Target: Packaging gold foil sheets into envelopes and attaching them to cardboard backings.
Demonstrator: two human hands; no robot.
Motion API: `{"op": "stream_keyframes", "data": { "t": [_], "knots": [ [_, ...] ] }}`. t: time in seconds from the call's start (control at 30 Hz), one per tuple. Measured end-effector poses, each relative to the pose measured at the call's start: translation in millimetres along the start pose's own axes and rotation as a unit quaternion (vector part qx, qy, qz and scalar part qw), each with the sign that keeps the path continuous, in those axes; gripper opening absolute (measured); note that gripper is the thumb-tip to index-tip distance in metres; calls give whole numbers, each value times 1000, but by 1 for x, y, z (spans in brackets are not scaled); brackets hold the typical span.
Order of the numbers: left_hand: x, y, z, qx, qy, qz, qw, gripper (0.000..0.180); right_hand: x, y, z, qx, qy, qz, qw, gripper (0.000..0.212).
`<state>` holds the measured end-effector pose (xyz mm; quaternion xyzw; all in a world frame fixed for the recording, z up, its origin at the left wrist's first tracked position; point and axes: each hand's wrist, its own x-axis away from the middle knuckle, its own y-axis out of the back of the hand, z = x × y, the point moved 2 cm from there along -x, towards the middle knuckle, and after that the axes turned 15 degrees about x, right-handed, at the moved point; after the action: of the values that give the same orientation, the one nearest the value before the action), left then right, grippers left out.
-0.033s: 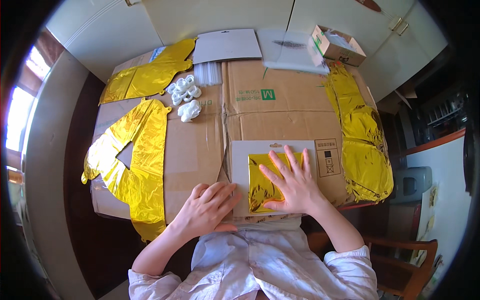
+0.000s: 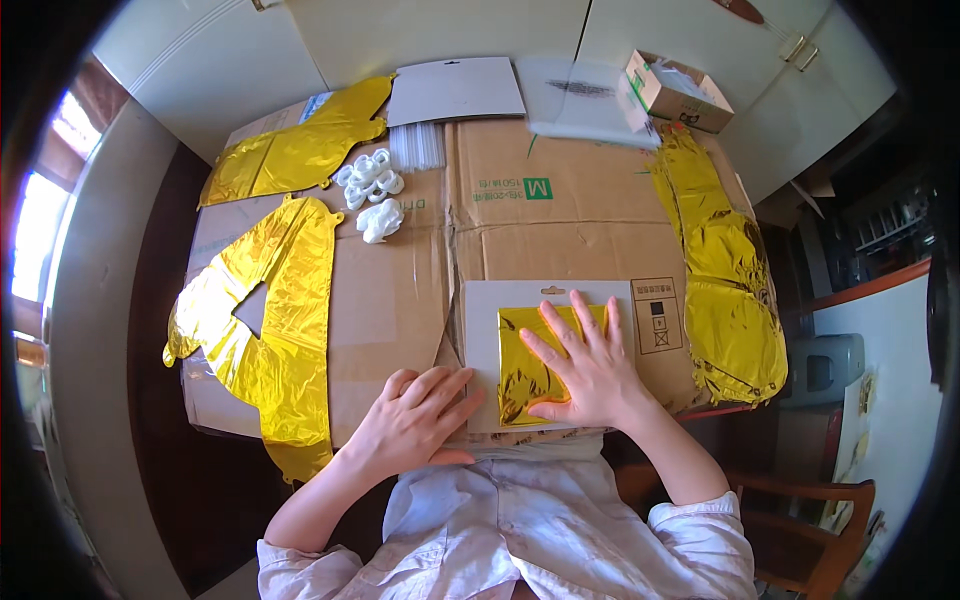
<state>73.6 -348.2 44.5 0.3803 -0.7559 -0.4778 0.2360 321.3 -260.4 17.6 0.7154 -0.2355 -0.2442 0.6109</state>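
A flat gold foil balloon [image 2: 520, 372], folded into a neat rectangle, lies on a white card [image 2: 482, 340] with a hang hole at its top. Spread flat across the folded foil is my right hand [image 2: 592, 375], its fingers apart and pressing down. My left hand [image 2: 415, 415] rests by the card's left edge, fingers loosely bent and thumb stretched out below, with nothing visible in it. Further left lies an unfolded gold foil balloon [image 2: 300, 290] with a gap in its middle. Another gold foil balloon [image 2: 300, 150] is behind it.
Flattened cardboard [image 2: 560, 250] covers the table. Along the right edge lies a crinkled gold foil balloon [image 2: 725, 290]. At the back are white ribbon rolls [image 2: 370, 180], clear straws [image 2: 417, 148], a white card stack [image 2: 455, 92], clear plastic bags [image 2: 575, 105] and a small cardboard box [image 2: 665, 98].
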Motion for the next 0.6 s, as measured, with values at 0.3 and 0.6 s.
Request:
{"op": "stream_keyframes", "data": {
  "t": [0.3,0.6],
  "knots": [
    [-7,1,-6,11,-15,-7,1000,73,-1,2,0,0,3,5,1000,90],
    [-13,3,-5,26,-7,-12,1000,69,-1,2,0,2,2,11,1000,88]
  ]
}}
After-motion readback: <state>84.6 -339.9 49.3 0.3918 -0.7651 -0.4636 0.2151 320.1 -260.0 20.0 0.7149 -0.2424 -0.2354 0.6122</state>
